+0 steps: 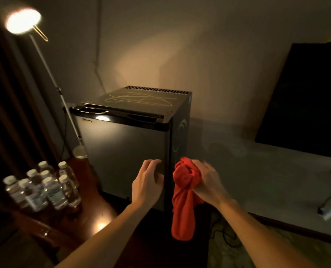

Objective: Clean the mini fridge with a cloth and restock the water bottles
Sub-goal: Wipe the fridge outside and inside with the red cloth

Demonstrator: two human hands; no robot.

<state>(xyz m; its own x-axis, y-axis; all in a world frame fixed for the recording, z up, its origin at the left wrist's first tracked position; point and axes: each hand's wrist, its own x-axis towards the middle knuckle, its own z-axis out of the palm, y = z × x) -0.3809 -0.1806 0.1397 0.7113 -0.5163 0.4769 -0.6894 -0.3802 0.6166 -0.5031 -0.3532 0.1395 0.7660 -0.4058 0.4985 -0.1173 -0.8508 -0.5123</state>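
the mini fridge [126, 144] stands with its door closed, its dark top scratched with pale looping lines and a vent grille along the back edge. the left hand [147, 182] rests on the lower right part of the door, beside the door's right edge; its grip is spread, with the fingers loosely bent against the door face and holding nothing. just to the right of that grip, past the fridge's front corner, the right hand [209, 180] holds a red cloth [185, 196]; this grip is pressed together around the bunched upper part of the cloth, and the rest of the cloth hangs down below the hand in a long fold. the cloth lies close to the fridge's right front corner, but i cannot tell whether it touches it.

well to the left of the left grip, and lower, a cluster of water bottles [45, 188] with white caps stands upright on a dark wooden tabletop [95, 215]. farther back from the bottles, a floor lamp [23, 21] is lit, its thin pole slanting down to a round base beside the fridge's left side.

well to the right of the right grip, a dark flat screen [305, 99] leans near the wall above a pale surface [267, 180], and a small plug with a cable [327, 211] lies on that surface.
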